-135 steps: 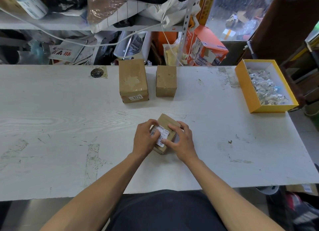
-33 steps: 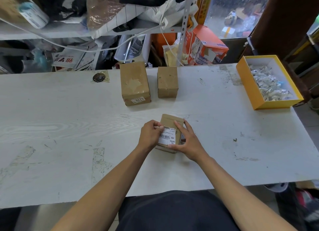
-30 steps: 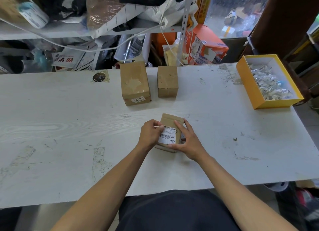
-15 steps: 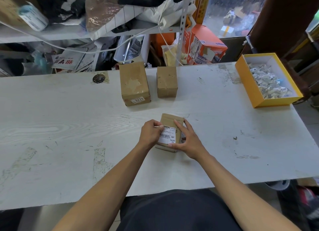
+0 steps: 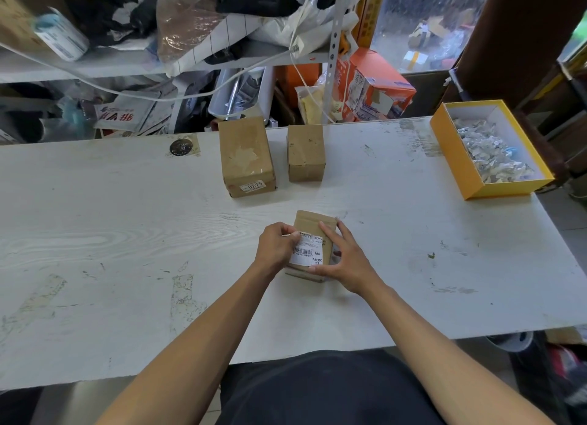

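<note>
A small brown cardboard box (image 5: pixel 313 224) lies on the white table (image 5: pixel 127 234) right in front of me. A white barcode label (image 5: pixel 305 252) covers its near top face. My left hand (image 5: pixel 274 248) is at the box's left side, fingers curled, pinching the label's upper-left corner. My right hand (image 5: pixel 349 262) grips the box from the right, with the thumb at the label's lower edge and the index finger lying along the top.
Two more brown boxes stand further back: a larger one marked 0275 (image 5: pixel 246 156) and a smaller one (image 5: pixel 305 151). A yellow open box (image 5: pixel 451 151) with paper scraps (image 5: pixel 489 151) sits far right. Cluttered shelves rise behind the table.
Since 4.5 s ago the box has been turned straight and the label lies flatter on it. Over the last second the hands barely moved.
</note>
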The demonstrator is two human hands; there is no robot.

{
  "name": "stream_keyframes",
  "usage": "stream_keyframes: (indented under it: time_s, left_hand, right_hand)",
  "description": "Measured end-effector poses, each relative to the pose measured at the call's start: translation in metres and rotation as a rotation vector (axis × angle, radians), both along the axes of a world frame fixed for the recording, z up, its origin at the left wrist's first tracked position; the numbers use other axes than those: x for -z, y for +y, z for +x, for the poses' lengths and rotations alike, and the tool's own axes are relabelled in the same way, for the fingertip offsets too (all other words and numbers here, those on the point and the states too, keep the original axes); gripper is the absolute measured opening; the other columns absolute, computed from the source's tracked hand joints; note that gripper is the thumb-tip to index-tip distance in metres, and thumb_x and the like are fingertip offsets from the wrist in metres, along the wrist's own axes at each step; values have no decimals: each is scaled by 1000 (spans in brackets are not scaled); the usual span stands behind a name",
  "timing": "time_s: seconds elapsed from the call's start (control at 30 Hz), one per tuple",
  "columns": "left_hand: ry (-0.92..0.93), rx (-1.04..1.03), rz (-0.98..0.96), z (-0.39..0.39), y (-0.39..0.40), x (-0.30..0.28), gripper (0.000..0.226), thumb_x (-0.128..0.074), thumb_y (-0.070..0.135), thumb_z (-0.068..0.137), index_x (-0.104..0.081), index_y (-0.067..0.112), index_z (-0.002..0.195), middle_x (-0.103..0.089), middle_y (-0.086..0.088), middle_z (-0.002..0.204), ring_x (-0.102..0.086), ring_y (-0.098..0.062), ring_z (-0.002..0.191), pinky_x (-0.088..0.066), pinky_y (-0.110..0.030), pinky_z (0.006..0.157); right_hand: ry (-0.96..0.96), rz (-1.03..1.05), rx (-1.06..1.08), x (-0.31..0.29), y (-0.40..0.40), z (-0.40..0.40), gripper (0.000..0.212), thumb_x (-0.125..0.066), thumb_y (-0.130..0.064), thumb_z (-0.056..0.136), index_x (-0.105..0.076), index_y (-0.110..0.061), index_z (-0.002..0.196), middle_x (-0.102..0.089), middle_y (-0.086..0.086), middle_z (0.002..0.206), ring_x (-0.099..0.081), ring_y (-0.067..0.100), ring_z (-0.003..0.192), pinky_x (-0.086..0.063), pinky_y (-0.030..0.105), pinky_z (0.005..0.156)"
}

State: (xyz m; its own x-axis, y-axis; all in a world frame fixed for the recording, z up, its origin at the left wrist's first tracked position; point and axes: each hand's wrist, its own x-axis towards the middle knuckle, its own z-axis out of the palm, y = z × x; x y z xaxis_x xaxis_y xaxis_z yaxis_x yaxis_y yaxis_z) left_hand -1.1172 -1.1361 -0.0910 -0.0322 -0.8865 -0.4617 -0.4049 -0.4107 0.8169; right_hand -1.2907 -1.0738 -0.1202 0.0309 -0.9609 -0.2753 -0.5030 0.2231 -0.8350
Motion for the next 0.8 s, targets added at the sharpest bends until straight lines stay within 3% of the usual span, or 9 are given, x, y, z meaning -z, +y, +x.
stream_keyframes:
  time_s: [0.37,0.53,0.8]
  left_hand:
    - [6,2,13,0,1,-2,14,-60,12,95,-61,16,82,-68,-5,86,-63,-17,74,-51,-31,68]
    - [-6,4,21,-1,0,-3,11,-60,13,95,-62,14,84,-69,-7,89,-63,-18,76,-49,-29,66]
    - [-8,17,49,-2,-1,-5,16,-59,13,97,-61,16,81,-70,-10,92,-66,-24,81,-52,-33,68]
  right_hand:
    - [-21,4,10,2,0,0,106,-84,-56,57,-31,-47,147,-7,-15,161,-35,21,141,-38,45,112]
    - [12,3,6,-1,0,0,102,-88,-45,64,-31,-43,149,-7,-11,162,-31,20,143,-36,45,113]
    - [12,12,6,0,0,-1,104,-85,-54,60,-29,-48,148,-5,-16,162,-32,21,143,-36,46,113]
